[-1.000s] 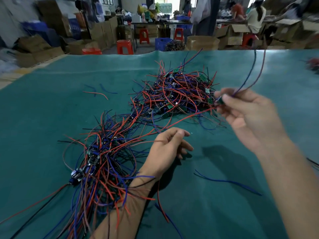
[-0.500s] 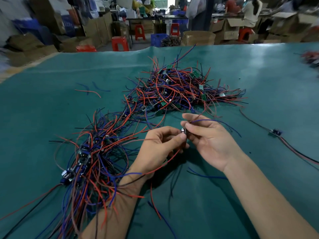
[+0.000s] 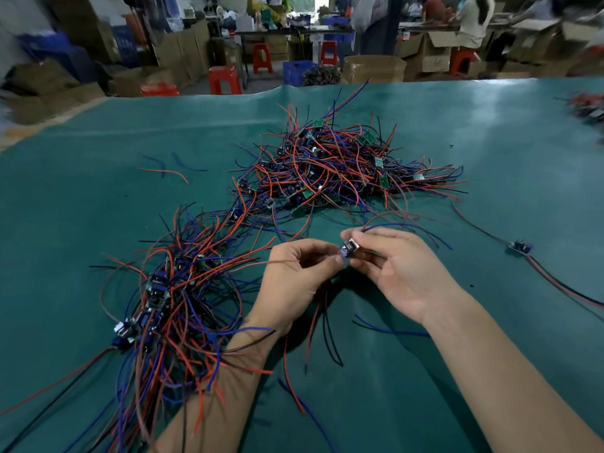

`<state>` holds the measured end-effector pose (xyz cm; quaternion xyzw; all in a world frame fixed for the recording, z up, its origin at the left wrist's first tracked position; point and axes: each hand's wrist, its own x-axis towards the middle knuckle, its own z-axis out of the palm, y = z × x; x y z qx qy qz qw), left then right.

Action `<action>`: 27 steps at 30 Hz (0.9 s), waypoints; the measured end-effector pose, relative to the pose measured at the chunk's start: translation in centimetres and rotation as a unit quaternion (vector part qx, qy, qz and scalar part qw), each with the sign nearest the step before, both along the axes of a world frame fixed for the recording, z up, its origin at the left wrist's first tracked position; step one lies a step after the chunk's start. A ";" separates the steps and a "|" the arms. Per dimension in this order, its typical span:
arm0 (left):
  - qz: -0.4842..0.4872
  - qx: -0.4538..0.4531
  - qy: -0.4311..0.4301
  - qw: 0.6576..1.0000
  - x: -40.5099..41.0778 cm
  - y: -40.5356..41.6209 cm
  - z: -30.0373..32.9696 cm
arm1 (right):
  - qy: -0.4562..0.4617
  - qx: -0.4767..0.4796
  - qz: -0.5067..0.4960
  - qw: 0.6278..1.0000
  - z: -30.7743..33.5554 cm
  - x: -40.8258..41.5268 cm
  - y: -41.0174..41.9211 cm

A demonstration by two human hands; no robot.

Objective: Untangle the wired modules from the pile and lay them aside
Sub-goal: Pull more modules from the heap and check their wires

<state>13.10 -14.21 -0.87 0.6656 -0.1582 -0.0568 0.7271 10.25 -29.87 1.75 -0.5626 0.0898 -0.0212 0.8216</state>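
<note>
Between the two hands, near the tangled red-and-blue wire pile (image 3: 340, 171), a small wired circuit module (image 3: 349, 248) sits above the teal table mat (image 3: 490, 158). Left hand (image 3: 294, 276) and right hand (image 3: 402, 273) both pinch it by the fingertips. Its wires trail down beneath the hands.

No writing, label, brand or number can be read anywhere, neither on the small green circuit boards (image 3: 368, 137) nor on the brown cardboard boxes (image 3: 374, 69).

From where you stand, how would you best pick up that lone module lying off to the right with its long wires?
Probably by the small board itself, the lone module, pinched across its short sides from above. It lies flat on the green mat, clear of the piles, and its wires trail off both ends, so lifting the body lets them hang free.
</note>
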 end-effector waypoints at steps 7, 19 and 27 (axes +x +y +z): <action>-0.027 0.041 -0.005 0.999 -0.1 0.0 0.1 | -0.027 -0.207 -0.044 0.977 -0.6 0.3 -0.2; -0.070 0.070 0.017 0.995 -0.7 0.1 0.6 | -0.058 -0.293 -0.379 0.876 -0.9 1.4 -4.9; -0.008 0.019 0.023 1.000 -0.3 -0.1 0.7 | 0.012 -0.174 -0.254 0.951 -1.2 0.6 -3.2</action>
